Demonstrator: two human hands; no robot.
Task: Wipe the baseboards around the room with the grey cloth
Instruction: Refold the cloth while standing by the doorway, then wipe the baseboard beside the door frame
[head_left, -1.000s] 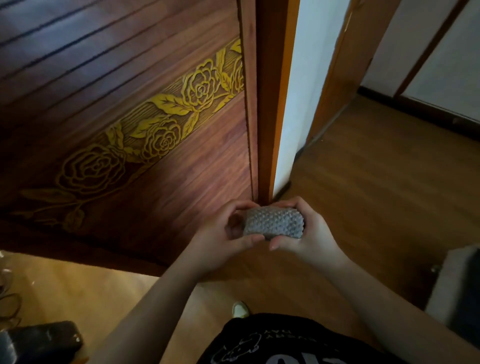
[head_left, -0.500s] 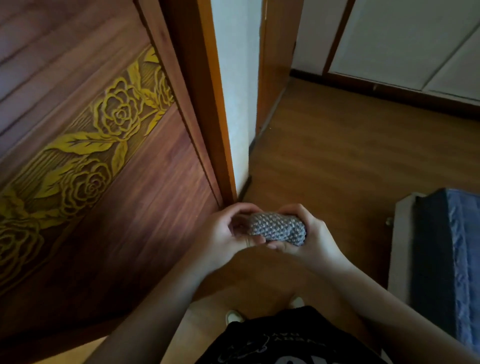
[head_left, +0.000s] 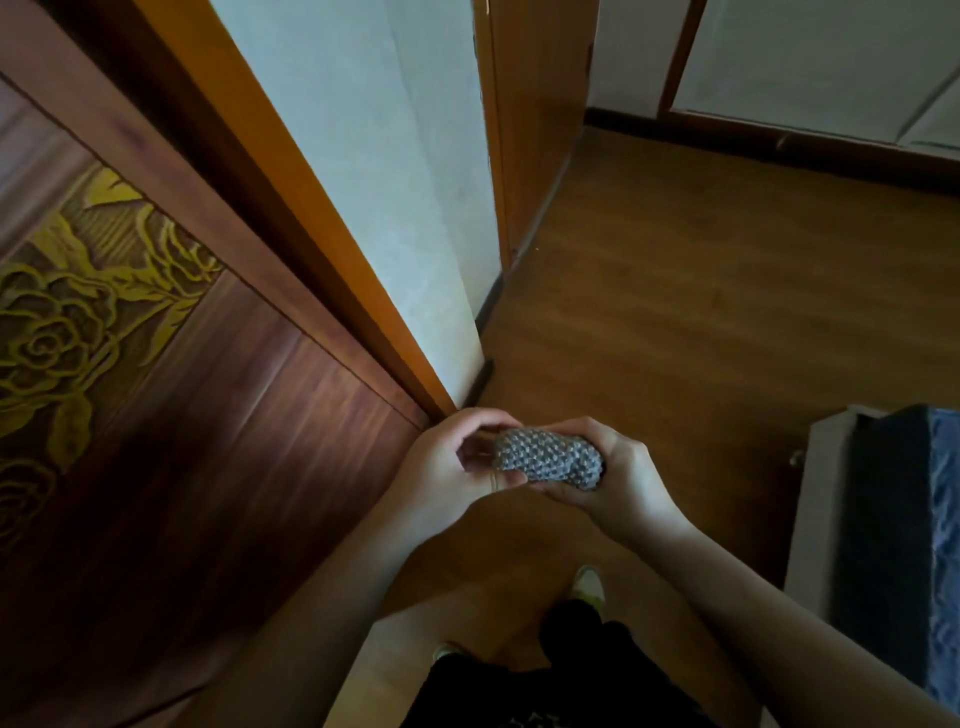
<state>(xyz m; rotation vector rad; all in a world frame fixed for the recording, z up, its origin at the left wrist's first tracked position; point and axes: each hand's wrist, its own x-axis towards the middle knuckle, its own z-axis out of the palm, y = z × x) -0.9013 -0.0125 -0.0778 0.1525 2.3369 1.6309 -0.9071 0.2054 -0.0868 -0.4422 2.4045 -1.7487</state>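
Bunched grey waffle-knit cloth (head_left: 549, 459) clasped in both grips, left hand (head_left: 448, 467) and right hand (head_left: 613, 480), above dark narrow baseboard (head_left: 480, 382). Risk: loose wad unravelling, skipping corner dust.

Both bare forearms reach forward from the lower edge of the view and meet near the middle, held out in front of the body. The left hand (head_left: 441, 467) is turned palm inward, its fingers curled over the top and its thumb stretched across toward the other hand, pinching the near end of the grey cloth (head_left: 550, 460). The right hand (head_left: 618, 480) cups the wadded cloth from beneath and behind, fingers wrapped round its far side, wrist bent slightly. The two hands touch at the thumbs.
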